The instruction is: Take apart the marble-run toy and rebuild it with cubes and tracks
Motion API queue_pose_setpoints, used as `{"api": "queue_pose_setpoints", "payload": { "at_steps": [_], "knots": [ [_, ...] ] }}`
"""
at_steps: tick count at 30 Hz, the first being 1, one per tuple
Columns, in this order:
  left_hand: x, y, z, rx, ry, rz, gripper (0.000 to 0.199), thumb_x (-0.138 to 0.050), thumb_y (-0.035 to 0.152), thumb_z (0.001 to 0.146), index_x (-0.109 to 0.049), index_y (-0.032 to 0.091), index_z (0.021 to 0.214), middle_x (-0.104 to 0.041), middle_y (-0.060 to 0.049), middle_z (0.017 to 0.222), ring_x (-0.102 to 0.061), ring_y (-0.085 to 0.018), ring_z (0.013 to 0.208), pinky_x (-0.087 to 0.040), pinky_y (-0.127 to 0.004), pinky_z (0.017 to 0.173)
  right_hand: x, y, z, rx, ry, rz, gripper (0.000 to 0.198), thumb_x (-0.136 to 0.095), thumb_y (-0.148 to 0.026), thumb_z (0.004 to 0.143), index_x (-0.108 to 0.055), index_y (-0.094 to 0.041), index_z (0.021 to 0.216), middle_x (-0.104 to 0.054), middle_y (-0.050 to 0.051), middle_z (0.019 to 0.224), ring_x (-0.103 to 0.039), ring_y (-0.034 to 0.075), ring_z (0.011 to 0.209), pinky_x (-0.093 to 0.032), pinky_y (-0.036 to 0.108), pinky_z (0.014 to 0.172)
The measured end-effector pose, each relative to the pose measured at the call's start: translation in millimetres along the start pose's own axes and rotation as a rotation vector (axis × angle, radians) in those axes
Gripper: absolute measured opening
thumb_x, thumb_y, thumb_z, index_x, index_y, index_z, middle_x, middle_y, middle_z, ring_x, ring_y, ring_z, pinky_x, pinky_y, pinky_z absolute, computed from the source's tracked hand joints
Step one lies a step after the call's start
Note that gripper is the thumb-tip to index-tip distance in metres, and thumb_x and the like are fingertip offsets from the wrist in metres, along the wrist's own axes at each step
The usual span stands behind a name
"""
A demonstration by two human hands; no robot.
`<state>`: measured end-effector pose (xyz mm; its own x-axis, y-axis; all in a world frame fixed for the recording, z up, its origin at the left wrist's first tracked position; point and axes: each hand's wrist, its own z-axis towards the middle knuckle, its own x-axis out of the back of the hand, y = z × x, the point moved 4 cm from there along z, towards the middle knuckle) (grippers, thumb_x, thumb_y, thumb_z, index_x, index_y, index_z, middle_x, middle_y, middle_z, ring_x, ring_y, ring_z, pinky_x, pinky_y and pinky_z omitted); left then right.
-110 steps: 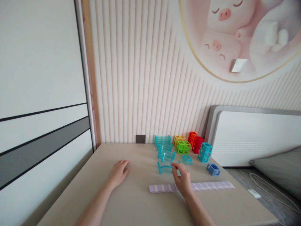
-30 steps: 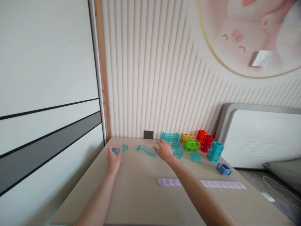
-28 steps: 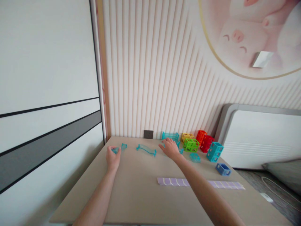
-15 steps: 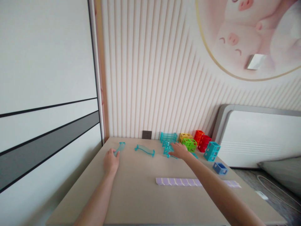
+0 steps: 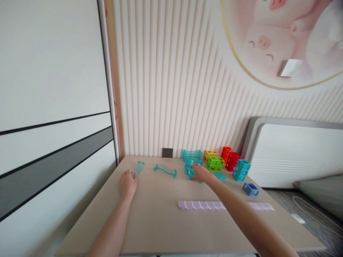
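On the left of the table, my left hand (image 5: 128, 184) has its fingers closed around the near end of a translucent teal track piece (image 5: 139, 167). A second teal track piece (image 5: 165, 170), wavy with flared ends, lies by itself to the right of it. My right hand (image 5: 200, 172) reaches to a cluster of teal pieces (image 5: 193, 162), its fingers bent onto the nearest piece (image 5: 190, 170). The hand partly hides that piece. Beside my right wrist lies another flat teal piece (image 5: 220, 176).
Behind and right of my right hand stand open block frames: yellow (image 5: 210, 155), green (image 5: 215, 163), red (image 5: 232, 161), teal (image 5: 241, 170) and blue (image 5: 250, 189). A lilac strip (image 5: 201, 205) runs under my right forearm. The ribbed wall (image 5: 166, 89) borders the table's far edge.
My right hand has drawn slightly left, its fingers now bent onto the nearest teal piece. The flat teal piece by my wrist shows more. My left hand stays on its track piece, which has shifted slightly.
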<state>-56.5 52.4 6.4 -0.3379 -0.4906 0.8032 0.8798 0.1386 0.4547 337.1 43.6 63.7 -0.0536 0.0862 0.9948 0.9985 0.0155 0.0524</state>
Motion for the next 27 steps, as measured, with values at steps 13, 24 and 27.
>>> {"api": "queue_pose_setpoints", "payload": {
  "at_steps": [13,24,27],
  "knots": [
    [2.8,4.9,-4.1,-0.039,0.084,-0.052,0.029,-0.048,0.031,0.093,-0.062,0.013,0.11,-0.065,-0.02,0.107,-0.061,-0.036,0.105,-0.046,-0.044,0.087,-2.6,-87.8,-21.3,0.137,-0.002,0.176,0.054,-0.068,-0.029,0.077,-0.06,-0.023,0.13,-0.072,0.015,0.118,-0.068,0.033,0.11,-0.049,0.038,0.084],
    [15.6,61.8,-29.6,-0.616,-0.032,-0.323,0.027,-0.048,0.032,0.095,-0.068,0.025,0.112,-0.064,-0.012,0.125,-0.053,-0.029,0.127,-0.034,-0.043,0.114,6.0,-150.1,15.0,0.068,0.092,0.345,0.048,-0.057,-0.045,0.091,-0.058,-0.022,0.133,-0.072,0.013,0.121,-0.066,0.029,0.115,-0.049,0.037,0.088],
    [7.6,72.7,-42.4,-0.741,-0.159,-0.349,0.029,-0.052,0.03,0.093,-0.069,0.028,0.115,-0.068,-0.01,0.12,-0.058,-0.029,0.121,-0.038,-0.044,0.112,2.8,-148.1,36.1,0.004,0.108,0.349,0.037,-0.054,-0.037,0.094,-0.064,-0.022,0.126,-0.072,0.013,0.119,-0.067,0.027,0.112,-0.05,0.036,0.088]
  ]
}}
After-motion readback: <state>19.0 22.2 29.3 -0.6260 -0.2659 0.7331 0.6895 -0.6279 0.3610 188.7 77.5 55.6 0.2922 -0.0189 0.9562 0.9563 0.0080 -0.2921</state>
